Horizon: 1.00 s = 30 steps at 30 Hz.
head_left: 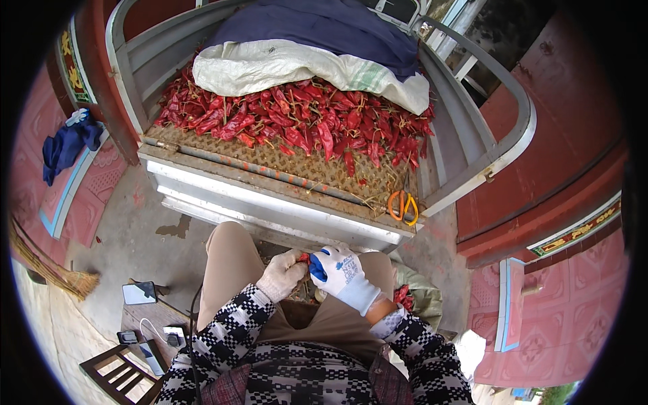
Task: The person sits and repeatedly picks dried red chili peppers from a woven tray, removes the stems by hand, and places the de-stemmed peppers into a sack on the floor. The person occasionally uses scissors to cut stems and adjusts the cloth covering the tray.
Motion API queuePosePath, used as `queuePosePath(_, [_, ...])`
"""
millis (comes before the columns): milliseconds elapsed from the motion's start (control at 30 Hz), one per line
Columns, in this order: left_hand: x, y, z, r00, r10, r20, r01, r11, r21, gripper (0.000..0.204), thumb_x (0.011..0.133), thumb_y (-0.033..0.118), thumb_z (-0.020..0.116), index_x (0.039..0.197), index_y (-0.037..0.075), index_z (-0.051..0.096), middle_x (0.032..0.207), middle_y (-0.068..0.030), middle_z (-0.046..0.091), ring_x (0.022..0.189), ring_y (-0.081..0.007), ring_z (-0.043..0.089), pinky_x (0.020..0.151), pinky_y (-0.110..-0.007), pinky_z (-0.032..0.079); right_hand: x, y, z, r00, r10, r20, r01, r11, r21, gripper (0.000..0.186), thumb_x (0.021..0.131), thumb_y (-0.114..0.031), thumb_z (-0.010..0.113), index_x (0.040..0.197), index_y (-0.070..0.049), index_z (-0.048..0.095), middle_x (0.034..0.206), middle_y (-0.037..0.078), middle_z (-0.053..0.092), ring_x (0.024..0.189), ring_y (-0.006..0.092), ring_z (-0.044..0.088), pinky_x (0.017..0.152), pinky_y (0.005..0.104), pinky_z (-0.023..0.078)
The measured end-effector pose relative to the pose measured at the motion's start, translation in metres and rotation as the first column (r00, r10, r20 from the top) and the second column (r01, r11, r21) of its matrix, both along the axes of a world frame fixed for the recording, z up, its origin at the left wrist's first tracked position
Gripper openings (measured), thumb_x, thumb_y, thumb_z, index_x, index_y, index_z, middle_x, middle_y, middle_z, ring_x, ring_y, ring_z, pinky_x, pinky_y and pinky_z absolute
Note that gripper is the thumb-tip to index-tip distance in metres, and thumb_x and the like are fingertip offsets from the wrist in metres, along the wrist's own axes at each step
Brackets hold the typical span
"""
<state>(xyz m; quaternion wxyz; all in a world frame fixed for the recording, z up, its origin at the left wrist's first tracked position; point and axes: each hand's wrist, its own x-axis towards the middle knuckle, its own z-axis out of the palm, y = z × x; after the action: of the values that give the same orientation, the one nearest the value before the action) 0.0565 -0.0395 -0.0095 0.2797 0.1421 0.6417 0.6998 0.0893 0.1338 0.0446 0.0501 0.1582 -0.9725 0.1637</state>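
Note:
Between my knees, both hands meet at a small red chili pepper (pixel 304 258), mostly hidden by the fingers. My left hand (pixel 280 275), in a cream knit glove, is closed on its left side. From the right, my right hand (pixel 341 273) pinches it in a white glove with blue-coated fingertips. Ahead lies a big heap of dried red chili peppers (pixel 290 121) with stems, on the metal cargo bed (pixel 253 165). A pair of scissors (pixel 403 206) with orange and yellow handles rests at the bed's right front corner.
A white woven sack (pixel 283 65) and dark blue cloth (pixel 317 28) cover the heap's back. Metal rails (pixel 509 145) flank the bed. By my right leg sits a sack (pixel 422 293) with chili peppers. To the left are a broom (pixel 74 280), a low wooden table (pixel 138 314) with a phone (pixel 140 293), and a wooden chair (pixel 118 374).

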Motion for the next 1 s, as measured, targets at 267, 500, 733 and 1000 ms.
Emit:
queuePosePath(267, [0.002,0.001,0.013,0.987,-0.036,0.156,0.019,0.994,0.11,0.019,0.089,0.016,0.053,0.097,0.0,0.06,0.073,-0.003,0.059,0.059,-0.0084,0.052,0.052,-0.023,0.041,0.001,0.01,-0.017,0.904,-0.066,0.421,0.299,0.802,-0.517,0.022,0.077,-0.017,0.068,0.091,-0.002,0.063,0.083,0.012,0.066,0.073,0.0247,0.063,0.07,0.0365,0.051])
queuePosePath(500, [-0.004,0.008,0.016,0.934,-0.079,0.348,0.004,0.978,0.211,0.016,0.088,0.015,0.053,0.096,0.002,0.056,0.071,-0.0041,0.057,0.054,-0.0096,0.048,0.047,-0.023,0.038,0.004,0.024,-0.023,0.917,-0.083,0.391,0.374,0.521,-0.767,0.023,0.083,-0.012,0.067,0.102,0.0,0.066,0.093,0.011,0.069,0.084,0.0176,0.065,0.077,0.031,0.052])
queuePosePath(733, [-0.002,0.003,0.022,0.94,-0.01,0.341,-0.068,0.974,0.216,0.014,0.088,0.013,0.052,0.095,0.002,0.056,0.072,-0.0044,0.057,0.055,-0.0103,0.05,0.049,-0.023,0.04,0.01,0.006,0.014,0.994,-0.102,-0.026,0.089,0.948,-0.307,0.029,0.08,-0.012,0.069,0.107,-0.003,0.066,0.1,0.016,0.065,0.087,0.0328,0.065,0.077,0.0366,0.052])
queuePosePath(1000, [-0.005,0.001,0.015,0.932,0.011,0.362,-0.099,0.969,0.225,0.017,0.087,0.014,0.055,0.1,0.004,0.057,0.075,-0.0037,0.06,0.057,-0.009,0.052,0.053,-0.022,0.043,0.009,0.005,0.007,0.961,-0.095,0.259,0.246,0.724,-0.645,0.036,0.085,-0.018,0.065,0.118,-0.003,0.062,0.107,0.018,0.066,0.094,0.0338,0.065,0.084,0.0372,0.052])
